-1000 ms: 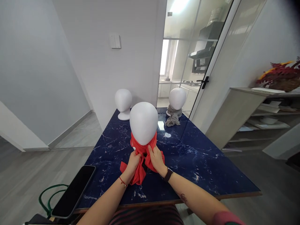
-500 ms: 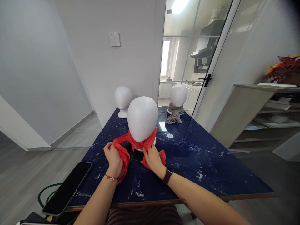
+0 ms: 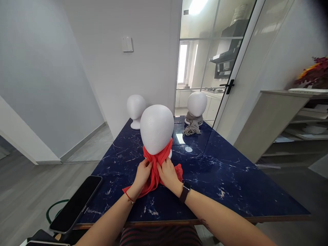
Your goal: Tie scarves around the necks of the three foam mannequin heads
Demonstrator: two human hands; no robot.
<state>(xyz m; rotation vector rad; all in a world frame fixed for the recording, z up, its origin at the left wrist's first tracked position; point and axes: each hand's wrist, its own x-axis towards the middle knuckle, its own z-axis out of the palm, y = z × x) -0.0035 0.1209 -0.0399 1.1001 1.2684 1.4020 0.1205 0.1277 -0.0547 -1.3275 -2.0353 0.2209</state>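
Note:
A white foam mannequin head (image 3: 156, 128) stands on the dark blue marble table (image 3: 225, 177) in front of me. A red scarf (image 3: 156, 164) is wrapped round its neck, with the ends hanging down onto the table. My left hand (image 3: 142, 173) and my right hand (image 3: 168, 174) are side by side just below the neck. Both are closed on the scarf's ends, which bunch between them. A black watch sits on my right wrist and a thin red bracelet on my left.
Two more white mannequin heads stand at the table's far end: a bare one (image 3: 135, 110) on the left, and one (image 3: 196, 106) with a grey scarf (image 3: 192, 125) on the right. A black phone (image 3: 77, 203) lies at the near left corner. Shelves (image 3: 292, 119) stand right.
Half a second ago my left hand held one scarf end pulled out to the left. It has come back to the middle, and both hands now meet under the neck.

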